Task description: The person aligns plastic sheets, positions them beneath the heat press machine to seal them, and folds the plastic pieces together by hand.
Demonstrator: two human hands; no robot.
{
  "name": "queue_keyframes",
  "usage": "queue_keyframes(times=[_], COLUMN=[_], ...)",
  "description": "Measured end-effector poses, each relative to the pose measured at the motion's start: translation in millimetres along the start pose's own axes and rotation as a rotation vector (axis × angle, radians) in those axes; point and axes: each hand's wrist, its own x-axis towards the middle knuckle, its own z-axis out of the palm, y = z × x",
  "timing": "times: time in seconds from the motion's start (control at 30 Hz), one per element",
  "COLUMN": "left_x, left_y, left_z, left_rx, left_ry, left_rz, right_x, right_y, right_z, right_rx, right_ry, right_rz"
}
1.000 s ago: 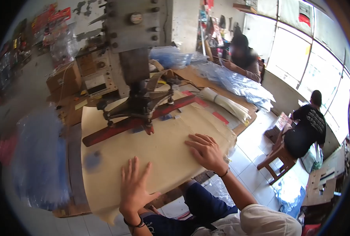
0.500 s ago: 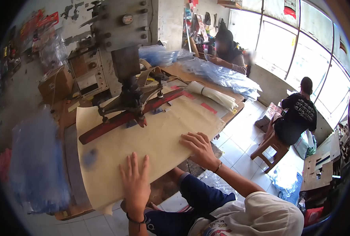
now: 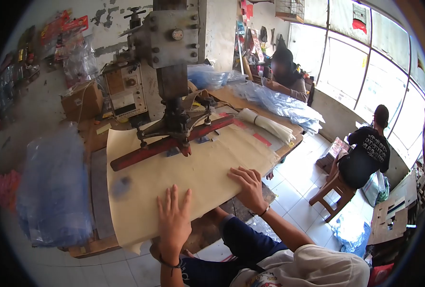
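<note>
A large tan sheet [image 3: 207, 177] lies on the work table beneath a press with a long red bar [image 3: 150, 154]. My left hand [image 3: 174, 217] rests flat on the sheet's near edge, its fingers spread and pointing toward the bar. Further right, my right hand [image 3: 250, 187] lies on the sheet close to its right edge, fingers extended and slightly bent. Neither hand grips anything. The red bar crosses the sheet beyond my fingertips; whether it presses on the sheet I cannot tell. Small blue pieces [image 3: 173, 152] show beside the bar.
Blue plastic sheets [image 3: 54, 186] hang at the left. Behind the press stands a control box [image 3: 125, 91]. A rolled white bundle [image 3: 265, 125] and clear-blue plastic [image 3: 282, 105] lie on the table's far side. One person [image 3: 284, 71] works there; another [image 3: 368, 150] sits on a stool [image 3: 334, 193].
The camera view has shifted, so the scene sits further right in the picture. Both hands stay flat on the tan sheet, nearly unchanged in place.
</note>
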Motion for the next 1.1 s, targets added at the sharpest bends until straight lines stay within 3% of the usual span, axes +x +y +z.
queue_keyframes(times=[0.37,0.63,1.1], left_x=[-0.6,0.3,1.2], left_y=[-0.7,0.7,2.3], left_z=[-3.3,-6.4,-9.7], left_rx=[0.002,-0.118,-0.069], left_ry=[-0.043,-0.031,-0.040], left_rz=[-0.004,-0.022,-0.035], right_x=[-12.7,-12.3,-13.4], right_y=[-18.5,-16.3,-17.0], right_z=[6.3,9.1,10.8], right_rx=[0.000,0.033,0.041], right_ry=[0.057,0.111,0.084], right_rz=[0.116,0.109,0.128])
